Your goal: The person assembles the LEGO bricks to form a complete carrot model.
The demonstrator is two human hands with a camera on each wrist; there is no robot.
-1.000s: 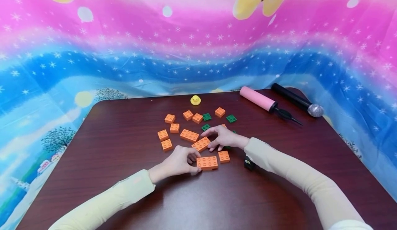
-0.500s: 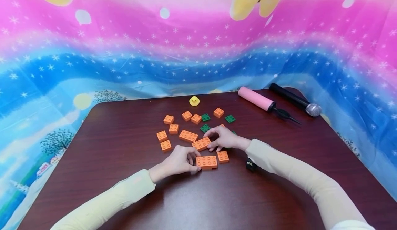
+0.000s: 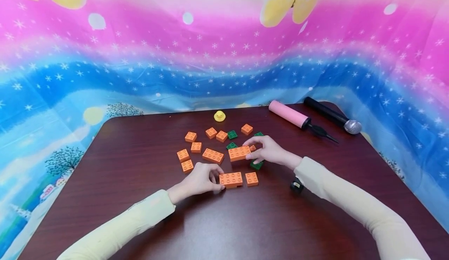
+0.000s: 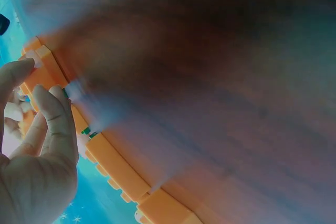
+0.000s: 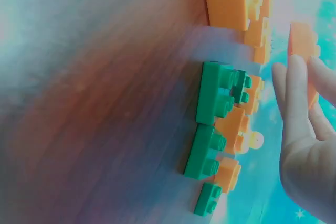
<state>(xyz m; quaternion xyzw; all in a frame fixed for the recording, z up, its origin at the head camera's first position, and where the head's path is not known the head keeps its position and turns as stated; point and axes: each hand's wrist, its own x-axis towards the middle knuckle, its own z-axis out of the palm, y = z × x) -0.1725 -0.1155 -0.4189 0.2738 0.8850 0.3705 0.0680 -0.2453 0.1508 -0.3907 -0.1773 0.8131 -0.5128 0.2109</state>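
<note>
My left hand [image 3: 199, 180] grips the left end of a long orange toy brick [image 3: 230, 179], which appears to sit on something lower, near the front of the pile. In the left wrist view the thumb and fingers [image 4: 52, 114] reach about an orange brick [image 4: 44, 74]. Farther back, my right hand [image 3: 268, 151] pinches the right end of another long orange brick [image 3: 239, 153] between thumb and fingers. The right wrist view has this brick [image 5: 302, 38] raised off the table. A square orange brick [image 3: 251, 179] lies just right of the brick in my left hand.
Several loose orange bricks [image 3: 213, 156] and green bricks [image 3: 232, 134] are spread over the brown table [image 3: 140, 154]. A yellow toy duck [image 3: 219, 116] stands at the back. Back right lie a pink hand pump [image 3: 289, 114] and a black microphone [image 3: 331, 114].
My right hand has lifted the long orange brick from the table and moved it right and slightly back. My left hand keeps its grip on the front brick, nearly in place.
</note>
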